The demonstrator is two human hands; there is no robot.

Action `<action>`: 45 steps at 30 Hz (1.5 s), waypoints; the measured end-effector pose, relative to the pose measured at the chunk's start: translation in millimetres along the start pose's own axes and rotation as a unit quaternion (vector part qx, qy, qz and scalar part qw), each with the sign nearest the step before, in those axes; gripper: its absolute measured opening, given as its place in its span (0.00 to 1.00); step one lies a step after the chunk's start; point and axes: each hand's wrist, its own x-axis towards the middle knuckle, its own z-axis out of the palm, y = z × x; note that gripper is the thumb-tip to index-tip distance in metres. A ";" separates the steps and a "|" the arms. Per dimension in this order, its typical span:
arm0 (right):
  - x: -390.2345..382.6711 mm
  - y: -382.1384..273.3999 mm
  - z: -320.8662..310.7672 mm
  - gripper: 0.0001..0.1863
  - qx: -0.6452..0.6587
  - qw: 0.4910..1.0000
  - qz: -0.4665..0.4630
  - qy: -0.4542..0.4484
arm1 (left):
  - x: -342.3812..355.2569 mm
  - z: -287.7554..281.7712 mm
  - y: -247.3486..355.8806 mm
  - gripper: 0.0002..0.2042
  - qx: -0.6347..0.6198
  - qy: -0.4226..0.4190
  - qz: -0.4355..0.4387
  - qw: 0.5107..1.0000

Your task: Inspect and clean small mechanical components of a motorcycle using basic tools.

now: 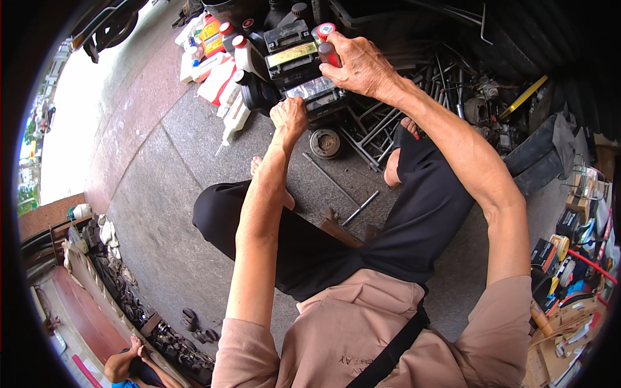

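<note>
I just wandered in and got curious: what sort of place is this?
Probably a small vehicle repair workshop: black batteries stand beside capped bottles, with a heap of metal rods close by.

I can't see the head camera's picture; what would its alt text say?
A person's right hand holds a red handle beside black batteries, while the left hand is at the edge of the nearest battery. Capped bottles stand to the left of the batteries, and metal rods lie jumbled to the right.
</note>
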 end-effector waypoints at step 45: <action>1.7 -2.6 -10.2 0.21 -0.204 0.979 0.026 -0.001 | -7.5 14.4 -13.3 0.07 -0.060 0.013 -0.007 0.998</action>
